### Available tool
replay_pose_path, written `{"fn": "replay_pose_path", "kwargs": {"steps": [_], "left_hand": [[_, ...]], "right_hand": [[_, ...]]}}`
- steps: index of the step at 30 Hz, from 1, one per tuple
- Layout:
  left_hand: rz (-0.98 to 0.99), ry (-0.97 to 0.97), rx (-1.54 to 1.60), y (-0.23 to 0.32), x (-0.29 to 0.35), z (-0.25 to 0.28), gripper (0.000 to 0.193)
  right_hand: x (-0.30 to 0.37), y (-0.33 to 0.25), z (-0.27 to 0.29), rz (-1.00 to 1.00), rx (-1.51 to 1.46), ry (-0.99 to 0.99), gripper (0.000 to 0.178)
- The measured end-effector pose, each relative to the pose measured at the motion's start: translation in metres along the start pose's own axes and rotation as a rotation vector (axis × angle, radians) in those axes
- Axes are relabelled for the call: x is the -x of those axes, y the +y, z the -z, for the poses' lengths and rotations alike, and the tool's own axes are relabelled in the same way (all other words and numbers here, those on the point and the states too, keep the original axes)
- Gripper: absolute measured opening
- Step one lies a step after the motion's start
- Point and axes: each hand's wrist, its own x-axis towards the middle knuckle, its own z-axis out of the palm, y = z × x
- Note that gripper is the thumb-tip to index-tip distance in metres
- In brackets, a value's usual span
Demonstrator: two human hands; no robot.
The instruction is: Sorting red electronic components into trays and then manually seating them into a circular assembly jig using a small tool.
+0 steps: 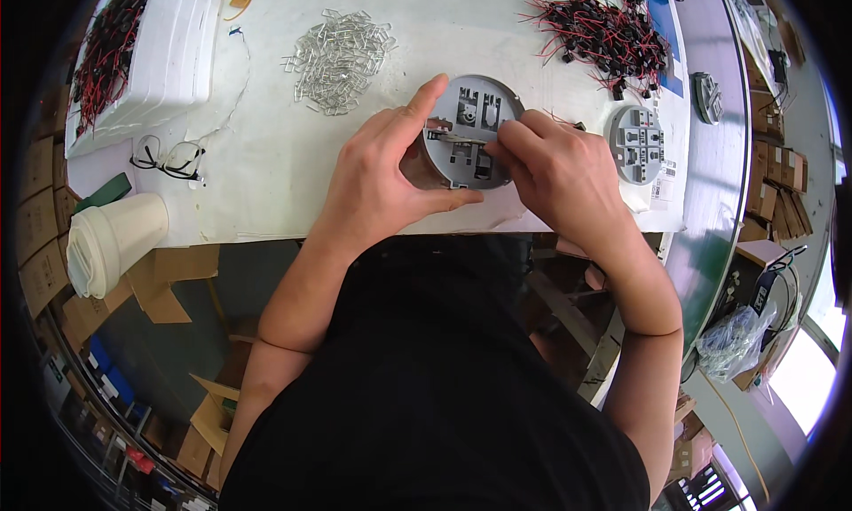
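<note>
My left hand [377, 161] grips a round grey plastic housing [463, 167] by its left rim, index finger along the top and thumb along the bottom. Its face, turned up to me, has slots and black recesses. Closed in a pinch at its right side, my right hand [559, 161] holds a slender metal piece [461, 139] that lies across the middle of the face. The fingers hide most of that piece, so its exact kind is unclear. A second grey round housing [637, 145] with raised blocks rests to the right.
A heap of bent wire clips [342, 61] lies beyond my left hand. Black parts with red leads [603, 32] are piled at the far right, more in a white foam box [182, 50]. Eyeglasses [169, 161] lie at left; a white bin [115, 240] stands by the table edge.
</note>
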Motion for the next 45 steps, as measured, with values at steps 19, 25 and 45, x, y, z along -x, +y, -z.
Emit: {"fn": "replay_pose_path", "kwargs": {"steps": [19, 25, 45], "left_hand": [[0.016, 0.004, 0.010, 0.000, 0.000, -0.001, 0.113], [0.013, 0.014, 0.004, 0.000, 0.000, -0.001, 0.112], [-0.017, 0.009, -0.019, -0.001, -0.001, -0.001, 0.114]], "right_hand": [[-0.012, -0.026, 0.028, 0.077, 0.388, -0.224, 0.015], [-0.013, -0.024, 0.030, 0.069, 0.327, -0.219, 0.016], [-0.011, -0.032, 0.028, 0.057, 0.423, -0.268, 0.017]]}}
